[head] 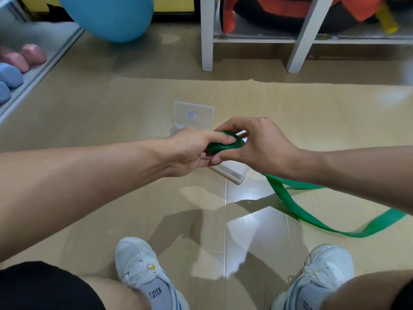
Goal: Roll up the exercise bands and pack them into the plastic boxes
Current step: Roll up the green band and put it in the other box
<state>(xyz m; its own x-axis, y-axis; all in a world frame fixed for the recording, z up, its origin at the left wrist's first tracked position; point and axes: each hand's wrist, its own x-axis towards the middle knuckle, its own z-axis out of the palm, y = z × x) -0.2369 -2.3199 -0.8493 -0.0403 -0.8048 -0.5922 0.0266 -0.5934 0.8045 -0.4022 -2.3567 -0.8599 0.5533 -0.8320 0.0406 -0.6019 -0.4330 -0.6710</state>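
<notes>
A green exercise band [225, 144] is partly wound into a roll between both hands. My left hand [194, 148] grips the roll from the left, fingers curled over its top. My right hand [257, 142] pinches it from the right with thumb below. The band's loose tail [312, 211] trails down to the floor at the right and loops toward my right foot. Directly under and behind the hands stands a clear plastic box [232, 173] with its lid [194, 115] raised at the back; the hands hide most of the box.
My two white shoes [143, 271] stand on the light wooden floor. A blue exercise ball [111, 16] lies at the back left. Pink and blue dumbbells [13, 66] sit on a low shelf at the left. White shelf legs [206, 34] stand behind.
</notes>
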